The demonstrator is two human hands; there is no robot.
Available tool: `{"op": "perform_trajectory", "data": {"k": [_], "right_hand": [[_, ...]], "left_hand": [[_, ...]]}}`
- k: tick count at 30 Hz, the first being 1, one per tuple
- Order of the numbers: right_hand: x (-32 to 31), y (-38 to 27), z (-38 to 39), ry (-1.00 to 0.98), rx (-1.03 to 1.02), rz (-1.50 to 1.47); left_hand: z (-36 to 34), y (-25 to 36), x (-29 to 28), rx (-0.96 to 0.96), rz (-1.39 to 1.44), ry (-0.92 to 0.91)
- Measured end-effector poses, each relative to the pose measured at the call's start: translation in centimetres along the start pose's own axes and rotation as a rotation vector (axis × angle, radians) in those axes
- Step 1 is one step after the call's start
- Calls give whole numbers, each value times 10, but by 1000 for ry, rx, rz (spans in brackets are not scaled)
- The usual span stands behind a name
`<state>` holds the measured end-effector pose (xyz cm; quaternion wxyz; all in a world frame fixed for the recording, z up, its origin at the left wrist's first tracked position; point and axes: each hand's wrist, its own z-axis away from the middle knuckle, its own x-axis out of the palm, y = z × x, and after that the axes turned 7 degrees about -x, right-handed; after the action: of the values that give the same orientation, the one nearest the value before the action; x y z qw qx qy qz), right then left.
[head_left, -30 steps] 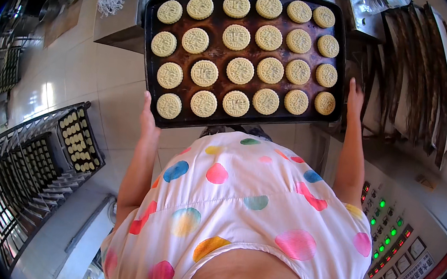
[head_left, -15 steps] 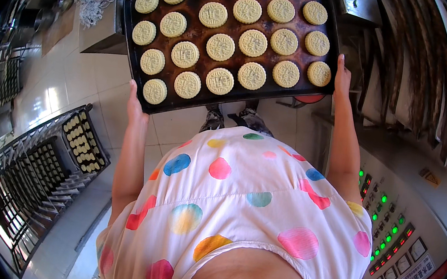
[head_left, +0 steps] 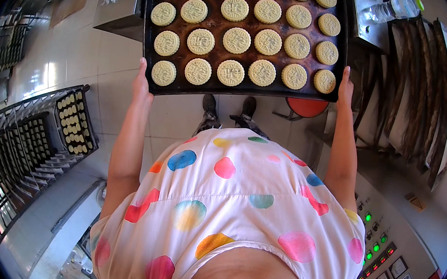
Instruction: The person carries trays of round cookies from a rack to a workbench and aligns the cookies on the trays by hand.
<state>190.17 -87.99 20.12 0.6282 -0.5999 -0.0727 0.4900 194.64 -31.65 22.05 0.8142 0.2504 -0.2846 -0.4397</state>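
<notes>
Tray (head_left: 207, 85) of round cookies (head_left: 236, 40) held level; left hand (head_left: 141, 83), right hand (head_left: 345, 87) grip closed on near corners.

Twenty-four cookies (head_left: 236, 40), one tray (head_left: 240, 89)

Both arms reach forward and are almost straight, the bare forearms running up from the body. The left hand (head_left: 142, 82) grips the near left corner of the dark rectangular metal baking tray (head_left: 240, 89), fingers closed under its edge and the thumb against its rim. The right hand (head_left: 345, 87) grips the near right corner of the tray in the same way. Both wrists are straight, and the hands are about level with each other.
</notes>
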Motion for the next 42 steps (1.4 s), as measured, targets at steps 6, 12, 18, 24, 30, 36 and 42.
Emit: {"op": "perform_trajectory", "data": {"k": [6,12,18,24,30,36,42], "right_hand": [[-5,-2,18,-4,85,-140],[-20,-5,40,-10,14,-277],[-19,5,47,-33,-26,-241],[-11,21,39,17,-90,-191],[-1,28,21,15,-92,-107],[54,-89,29,314,-700,145],[210,-276,72,-155,-1155,324]], "left_hand": [[13,3,-14,2,-42,59],[34,13,-13,-49,-63,36],[17,4,-42,-48,-126,106],[-5,-16,-53,74,-116,47],[9,-18,-33,100,-157,152],[-14,-19,-48,132,-83,135],[-37,-12,-51,153,-100,175]]}}
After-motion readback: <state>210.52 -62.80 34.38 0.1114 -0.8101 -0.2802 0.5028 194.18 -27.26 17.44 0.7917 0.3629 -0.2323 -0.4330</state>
